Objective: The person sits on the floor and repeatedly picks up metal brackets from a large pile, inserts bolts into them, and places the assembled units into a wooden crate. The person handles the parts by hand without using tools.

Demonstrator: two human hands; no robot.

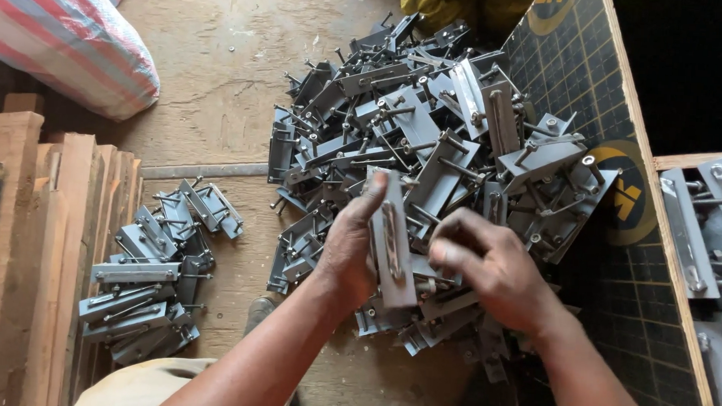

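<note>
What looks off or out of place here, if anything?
Nothing damaged or spilled that shows. The big heap of grey metal plates with bolts is a loose jumble, while the small stack on the left lies tidier. The left hand grips one plate upright; the right hand works beside it.

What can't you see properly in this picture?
Head view:
- Right hand: its fingers curl and blur, so what they pinch is hidden.
- Metal bracket in the left hand: lower end covered by both hands.
- Striped sack: cut off by the top-left edge.
- Dark corner at top right: too black to see.
</note>
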